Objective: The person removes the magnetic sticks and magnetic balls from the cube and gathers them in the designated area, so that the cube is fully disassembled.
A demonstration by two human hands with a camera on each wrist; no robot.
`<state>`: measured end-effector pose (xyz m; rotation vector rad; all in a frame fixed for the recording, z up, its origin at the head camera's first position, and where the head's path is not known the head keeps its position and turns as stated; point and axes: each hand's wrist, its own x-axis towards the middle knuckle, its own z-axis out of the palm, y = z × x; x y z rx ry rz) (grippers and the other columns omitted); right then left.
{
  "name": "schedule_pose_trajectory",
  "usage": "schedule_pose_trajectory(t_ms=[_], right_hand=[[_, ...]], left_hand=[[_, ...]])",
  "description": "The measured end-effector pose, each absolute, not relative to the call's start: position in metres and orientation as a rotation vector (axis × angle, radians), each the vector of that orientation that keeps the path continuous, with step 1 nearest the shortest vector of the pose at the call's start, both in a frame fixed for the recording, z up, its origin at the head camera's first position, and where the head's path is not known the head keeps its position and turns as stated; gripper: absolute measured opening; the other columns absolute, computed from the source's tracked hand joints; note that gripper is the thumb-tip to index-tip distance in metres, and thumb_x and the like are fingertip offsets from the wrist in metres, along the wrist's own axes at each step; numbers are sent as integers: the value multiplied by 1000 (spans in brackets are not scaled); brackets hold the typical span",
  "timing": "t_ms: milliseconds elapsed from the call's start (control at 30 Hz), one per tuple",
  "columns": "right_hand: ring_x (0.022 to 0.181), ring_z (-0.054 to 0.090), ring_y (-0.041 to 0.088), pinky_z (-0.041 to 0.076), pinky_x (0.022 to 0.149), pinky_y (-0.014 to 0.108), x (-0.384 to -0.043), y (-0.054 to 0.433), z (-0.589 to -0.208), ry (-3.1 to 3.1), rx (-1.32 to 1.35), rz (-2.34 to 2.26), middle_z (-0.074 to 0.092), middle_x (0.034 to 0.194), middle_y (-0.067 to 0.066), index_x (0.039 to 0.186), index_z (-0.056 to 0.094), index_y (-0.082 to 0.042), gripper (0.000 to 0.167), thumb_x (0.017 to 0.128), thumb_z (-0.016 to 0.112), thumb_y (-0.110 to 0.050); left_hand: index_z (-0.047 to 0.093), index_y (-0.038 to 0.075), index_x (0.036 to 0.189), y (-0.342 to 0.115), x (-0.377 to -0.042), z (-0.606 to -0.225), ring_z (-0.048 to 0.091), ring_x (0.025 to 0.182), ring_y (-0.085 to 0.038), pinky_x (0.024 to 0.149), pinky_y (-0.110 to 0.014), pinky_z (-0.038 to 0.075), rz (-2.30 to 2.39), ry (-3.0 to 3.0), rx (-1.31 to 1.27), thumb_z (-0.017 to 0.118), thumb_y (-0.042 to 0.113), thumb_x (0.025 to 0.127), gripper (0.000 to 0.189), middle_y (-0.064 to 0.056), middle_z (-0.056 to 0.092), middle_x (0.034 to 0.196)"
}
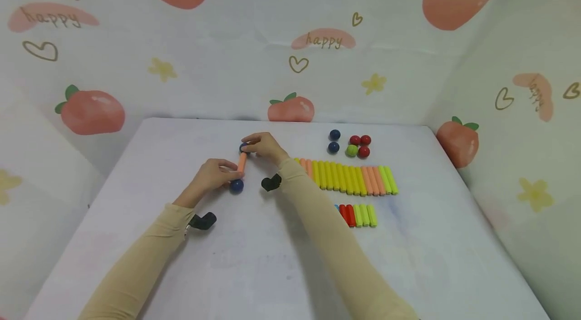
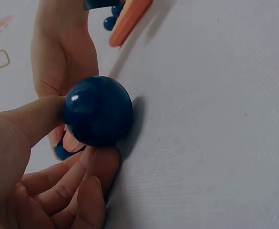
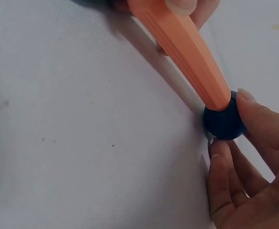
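An orange stick point(image 1: 242, 163) runs between two blue balls, its far end meeting the far ball point(image 3: 223, 120). My right hand point(image 1: 267, 147) pinches that far ball between thumb and fingertips. At the stick's near end my left hand point(image 1: 212, 177) grips the stick, its thumb lying on it in the right wrist view. The near blue ball point(image 2: 98, 111) sits right by the left thumb and fingers and hides the stick's near end in the left wrist view. Whether stick and near ball are joined cannot be seen fully.
A row of yellow, orange and lime sticks point(image 1: 345, 177) lies to the right, partly behind the right sleeve. Nearer is a shorter row with red and lime sticks point(image 1: 358, 215). Farther back are two blue balls point(image 1: 334, 141), several red balls point(image 1: 364, 151) and a green ball point(image 1: 351, 150).
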<state>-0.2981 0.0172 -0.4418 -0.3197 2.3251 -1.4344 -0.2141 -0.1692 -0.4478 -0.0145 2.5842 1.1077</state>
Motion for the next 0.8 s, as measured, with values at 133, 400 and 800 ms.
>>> schedule_pose_trajectory(t_ms=[133,400,800], right_hand=[[89,57,10,47,67,16,-297,18,-443,2355,-325,-1422,67,125,10,123,70,-13,32,92,72,-21],[97,60,13,47,70,17,-296,16,-450,2442,-391,-1403,68,123,8,122,69,-13,31,93,70,-21],[98,64,20,47,67,15,-289,9,-450,2586,-480,-1382,71,115,11,121,70,-9,29,92,70,-16]], left_hand=[[66,1,124,-169,-214,-449,62,65,-9,64,-22,47,1128,2574,0,74,40,87,54,-4,74,79],[66,-1,124,-171,-213,-451,59,64,-8,65,-22,47,1200,2541,-16,73,36,89,52,5,71,70],[66,0,124,-174,-213,-456,59,71,-6,67,-21,48,1284,2501,-22,72,38,89,52,-5,78,93]])
